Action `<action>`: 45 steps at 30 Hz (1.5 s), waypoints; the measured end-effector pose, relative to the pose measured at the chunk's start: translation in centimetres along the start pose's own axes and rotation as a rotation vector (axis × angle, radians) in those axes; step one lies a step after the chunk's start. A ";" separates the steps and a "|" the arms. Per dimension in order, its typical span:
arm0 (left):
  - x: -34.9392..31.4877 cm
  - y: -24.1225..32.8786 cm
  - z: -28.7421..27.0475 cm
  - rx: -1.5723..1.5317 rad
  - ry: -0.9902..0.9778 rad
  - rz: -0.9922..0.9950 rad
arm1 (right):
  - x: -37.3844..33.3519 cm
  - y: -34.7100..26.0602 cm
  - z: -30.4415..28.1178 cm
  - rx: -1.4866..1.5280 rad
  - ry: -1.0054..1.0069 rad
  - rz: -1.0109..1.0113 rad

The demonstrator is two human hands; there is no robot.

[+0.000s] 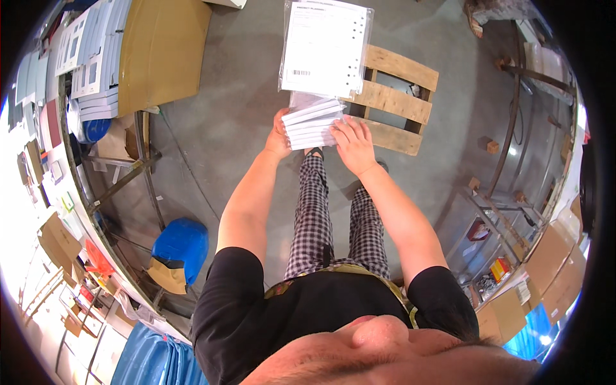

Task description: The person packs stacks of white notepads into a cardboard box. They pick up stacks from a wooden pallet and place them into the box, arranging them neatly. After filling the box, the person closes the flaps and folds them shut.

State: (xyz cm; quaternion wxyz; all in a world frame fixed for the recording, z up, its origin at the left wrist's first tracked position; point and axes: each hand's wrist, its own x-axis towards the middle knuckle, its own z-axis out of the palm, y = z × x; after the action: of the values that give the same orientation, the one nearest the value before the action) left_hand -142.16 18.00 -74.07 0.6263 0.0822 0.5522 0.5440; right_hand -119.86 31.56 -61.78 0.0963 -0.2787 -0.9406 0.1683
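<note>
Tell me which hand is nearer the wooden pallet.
Right. The right hand is at the white packets' right side, beside the wooden pallet's left edge in view; the left hand is at their left side, farther away.

A slatted wooden pallet lies flat on the grey floor.

Packet stack between hands; sheet just beyond; pallet (on floor) right; carton left.

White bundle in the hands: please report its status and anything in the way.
Left hand gripping left edge of white bundle; right hand on right side. Possible obstructions: bagged sheets just beyond, wooden pallet to the right.
</note>
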 end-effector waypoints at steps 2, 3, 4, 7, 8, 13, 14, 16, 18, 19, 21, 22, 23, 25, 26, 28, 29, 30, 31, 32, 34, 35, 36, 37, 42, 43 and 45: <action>0.4 -1.4 -0.7 0.165 0.004 0.085 | -0.4 0.5 1.0 0.065 -0.011 -0.005; 0.4 -1.1 -0.6 0.151 0.000 0.082 | 0.3 0.0 0.0 0.060 -0.094 0.050; 0.5 -0.5 -0.7 -0.065 -0.010 -0.013 | 1.2 -0.6 -1.1 0.056 -0.178 0.105; 1.0 -2.6 -2.1 0.353 -0.004 0.159 | 2.5 -1.4 -2.2 0.063 -0.279 0.157; 1.1 -2.7 -2.1 0.501 -0.003 0.214 | 2.8 -1.3 -2.2 0.067 -0.285 0.157; 0.2 -0.3 0.3 0.037 0.017 0.042 | 2.9 -0.5 -1.0 -0.048 -0.067 0.014; -0.1 0.4 0.9 -0.247 0.018 -0.053 | 3.3 -0.4 -1.3 -0.062 -0.059 -0.005; 0.0 0.2 0.6 -0.203 -0.018 -0.030 | 3.6 0.4 -0.5 -0.069 -0.091 -0.049; 0.0 0.8 0.8 -0.282 -0.011 -0.068 | 4.2 0.8 -0.9 -0.027 -0.153 -0.061; 0.0 1.2 1.0 -0.381 0.016 -0.117 | 4.5 1.0 -1.3 0.020 -0.197 -0.052; -0.4 2.3 1.6 -0.127 0.019 -0.030 | 4.8 1.0 -2.4 0.063 -0.299 -0.030; -1.2 2.5 1.7 0.223 -0.002 0.114 | 4.8 0.8 -2.6 0.061 -0.356 -0.020; -1.7 3.0 1.9 0.533 -0.037 0.241 | 4.9 0.9 -3.1 0.057 -0.409 -0.008; -2.7 4.1 2.4 1.100 -0.031 0.510 | 3.7 1.1 -4.8 0.082 -0.455 0.042; -3.5 4.8 3.0 1.364 -0.029 0.640 | 2.8 0.9 -6.1 0.098 -0.474 0.070; -7.4 8.6 7.4 1.408 -0.170 0.591 | 0.0 0.2 -10.0 0.188 -0.488 0.132; -9.7 9.5 9.1 1.364 -0.259 0.546 | -1.9 -0.2 -12.6 0.241 -0.490 0.164; -11.8 10.4 10.8 1.318 -0.348 0.507 | -3.9 -0.8 -15.3 0.269 -0.492 0.195; -14.0 11.3 12.9 1.246 -0.429 0.467 | -6.0 -1.4 -18.2 0.297 -0.481 0.198; -15.8 12.2 14.7 1.187 -0.522 0.439 | -8.0 -2.2 -21.1 0.319 -0.507 0.242; -18.6 13.2 18.5 1.107 -0.685 0.305 | -12.4 -3.4 -26.4 0.348 -0.509 0.302; -19.9 12.3 19.9 1.075 -0.724 0.312 | -14.9 -3.8 -28.7 0.373 -0.490 0.336; -20.5 11.2 21.5 1.047 -0.772 0.317 | -18.2 -3.8 -30.2 0.475 -0.381 0.344; -21.5 11.0 24.0 1.016 -0.837 0.246 | -20.8 -3.8 -32.4 0.577 -0.399 0.434; -26.4 11.6 41.8 1.189 -1.126 0.136 | -35.1 -4.7 -40.1 0.614 -0.194 0.649; -27.0 10.4 44.7 1.215 -1.178 0.189 | -38.4 -5.1 -40.1 0.589 -0.105 0.689; -29.6 8.6 51.8 1.265 -1.320 0.204 | -45.2 -6.1 -40.8 0.531 0.050 0.778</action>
State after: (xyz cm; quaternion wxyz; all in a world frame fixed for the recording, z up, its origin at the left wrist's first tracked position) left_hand -100.81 24.29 -30.71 0.6018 0.7517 0.2673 0.0361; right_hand -74.27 12.32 -25.70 0.1166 -0.5799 -0.6882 0.4201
